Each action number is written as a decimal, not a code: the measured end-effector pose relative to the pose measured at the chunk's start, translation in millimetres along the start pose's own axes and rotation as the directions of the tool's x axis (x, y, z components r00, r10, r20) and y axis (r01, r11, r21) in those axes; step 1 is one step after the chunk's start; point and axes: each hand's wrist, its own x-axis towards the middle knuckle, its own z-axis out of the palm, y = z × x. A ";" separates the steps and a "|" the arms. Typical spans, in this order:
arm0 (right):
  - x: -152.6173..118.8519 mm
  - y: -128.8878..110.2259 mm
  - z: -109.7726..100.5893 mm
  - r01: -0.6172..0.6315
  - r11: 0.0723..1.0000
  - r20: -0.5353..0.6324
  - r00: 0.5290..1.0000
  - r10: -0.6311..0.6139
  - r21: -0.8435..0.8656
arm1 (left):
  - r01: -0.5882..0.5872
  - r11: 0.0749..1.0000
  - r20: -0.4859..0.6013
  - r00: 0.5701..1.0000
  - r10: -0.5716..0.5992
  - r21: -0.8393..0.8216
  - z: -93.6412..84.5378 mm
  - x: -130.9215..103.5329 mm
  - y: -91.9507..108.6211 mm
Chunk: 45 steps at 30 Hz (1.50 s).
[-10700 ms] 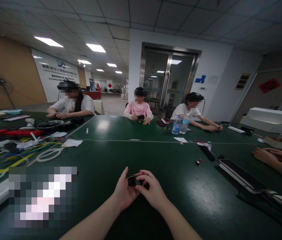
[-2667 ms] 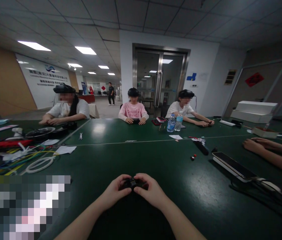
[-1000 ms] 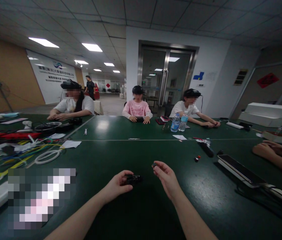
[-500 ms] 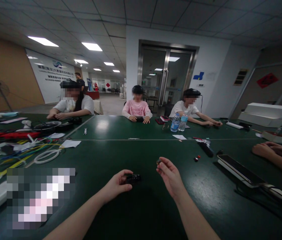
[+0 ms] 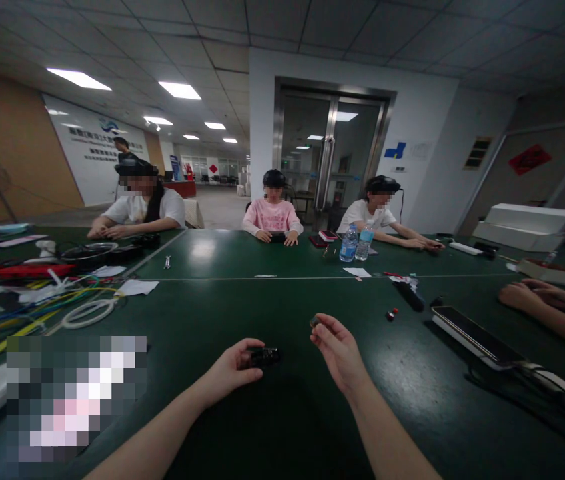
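Note:
My left hand (image 5: 235, 367) grips a small, shiny black object (image 5: 269, 357) low over the green table, thumb on the near side and fingers on the far side. Its exact kind I cannot make out. To the right, and apart from it, my right hand (image 5: 336, 350) pinches a tiny dark piece with a brownish tint (image 5: 314, 322) between thumb and fingertips. Most of that piece is hidden by the fingers. A small red-and-black part (image 5: 391, 314) lies on the table beyond my right hand.
Coloured wires and a coiled white cable (image 5: 89, 313) clutter the left. A phone (image 5: 477, 337) with cables lies at right, near another person's hands (image 5: 527, 297). Two water bottles (image 5: 348, 245) stand across the table, where several people sit. A blurred-out patch (image 5: 82, 400) covers the near left.
The whole view has shifted slightly. Both my hands keep their holds and stay almost where they were. A person standing in the background has moved to the left.

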 end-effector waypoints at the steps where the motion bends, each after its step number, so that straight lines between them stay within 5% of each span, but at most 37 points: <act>1: 0.2 0.3 -0.1 -0.003 1.000 -0.003 1.000 0.003 -0.007 | 0.001 1.000 -0.002 1.000 -0.001 0.006 0.0 -0.3 0.8; 8: -4.1 0.9 6.9 -0.038 0.989 0.028 0.999 0.042 -0.144 | -0.011 0.999 0.004 1.000 0.010 0.034 3.1 -2.3 7.0; 12: -7.6 6.0 12.4 -0.041 0.930 0.155 0.982 0.105 -0.366 | -0.010 1.000 0.005 1.000 0.010 0.023 4.5 -1.7 4.8; 19: -17.4 21.1 24.9 0.177 0.785 0.358 0.932 0.060 -0.594 | -0.059 0.997 0.022 0.998 0.058 0.049 6.0 -0.6 2.2; 34: -23.3 22.7 24.3 0.341 0.569 0.463 0.883 0.079 -0.748 | -0.020 0.995 0.030 0.999 0.017 0.103 10.4 -3.3 10.9; 45: -25.2 18.3 26.0 0.166 0.719 0.362 0.924 0.126 -0.675 | -0.057 0.998 -0.035 0.998 0.058 0.006 6.1 -2.2 5.2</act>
